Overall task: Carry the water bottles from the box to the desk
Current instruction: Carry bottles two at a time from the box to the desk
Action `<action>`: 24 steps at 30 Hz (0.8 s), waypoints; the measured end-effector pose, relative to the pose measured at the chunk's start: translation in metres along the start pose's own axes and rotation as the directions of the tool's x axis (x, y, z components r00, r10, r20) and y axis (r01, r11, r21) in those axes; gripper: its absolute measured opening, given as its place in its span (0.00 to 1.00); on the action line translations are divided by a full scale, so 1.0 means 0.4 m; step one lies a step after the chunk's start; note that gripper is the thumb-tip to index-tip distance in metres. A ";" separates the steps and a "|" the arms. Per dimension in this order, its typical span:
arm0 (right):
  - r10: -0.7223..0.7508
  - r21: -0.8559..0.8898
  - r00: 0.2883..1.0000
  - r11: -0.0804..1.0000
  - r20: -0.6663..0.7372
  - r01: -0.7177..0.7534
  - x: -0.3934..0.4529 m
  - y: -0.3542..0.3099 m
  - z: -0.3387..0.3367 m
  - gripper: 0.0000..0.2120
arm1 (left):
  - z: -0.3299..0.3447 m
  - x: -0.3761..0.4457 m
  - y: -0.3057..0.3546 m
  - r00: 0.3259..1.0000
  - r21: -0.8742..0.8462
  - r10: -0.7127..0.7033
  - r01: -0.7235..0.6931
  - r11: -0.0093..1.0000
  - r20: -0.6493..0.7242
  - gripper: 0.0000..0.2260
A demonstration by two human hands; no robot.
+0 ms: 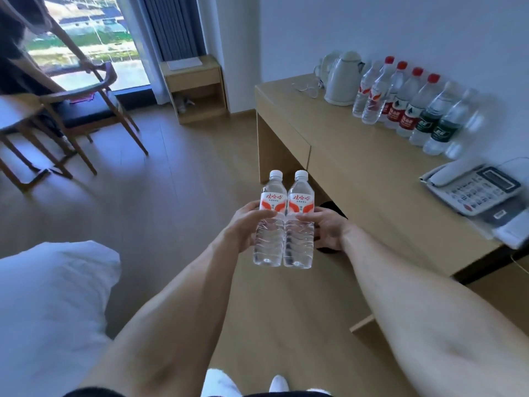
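Two clear water bottles with white caps and red-and-white labels stand upright side by side in front of me, above the floor. My left hand grips the left bottle at its middle. My right hand grips the right bottle the same way. The bottles touch each other. The light wooden desk stretches along the wall to my right. A row of several water bottles with red or white caps stands at its back edge. No box is in view.
A white kettle stands at the desk's far end and a telephone at its near end. A white bed corner is at lower left. Two wooden chairs and a person stand by the window; a small shelf unit is beyond.
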State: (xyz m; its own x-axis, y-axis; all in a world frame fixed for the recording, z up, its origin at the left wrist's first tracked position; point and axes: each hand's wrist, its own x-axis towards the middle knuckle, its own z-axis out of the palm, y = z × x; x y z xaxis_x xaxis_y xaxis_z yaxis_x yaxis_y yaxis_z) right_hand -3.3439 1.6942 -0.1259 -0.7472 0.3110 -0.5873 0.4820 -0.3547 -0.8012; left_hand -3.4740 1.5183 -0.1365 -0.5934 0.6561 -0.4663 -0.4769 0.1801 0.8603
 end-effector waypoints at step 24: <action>0.082 0.363 0.810 0.916 -0.581 0.168 0.402 -0.318 -0.282 0.22 | 0.265 0.818 0.437 0.759 0.290 -0.238 0.068 0.955 0.606 0.11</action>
State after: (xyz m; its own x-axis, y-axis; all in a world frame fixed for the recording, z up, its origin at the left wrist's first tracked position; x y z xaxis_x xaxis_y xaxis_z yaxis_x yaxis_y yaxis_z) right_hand -3.4738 1.8887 -0.1316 -0.2999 0.7351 -0.6080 0.1499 -0.5931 -0.7911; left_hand -3.6830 1.8422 -0.1168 0.0568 0.8992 -0.4339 -0.3075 0.4292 0.8493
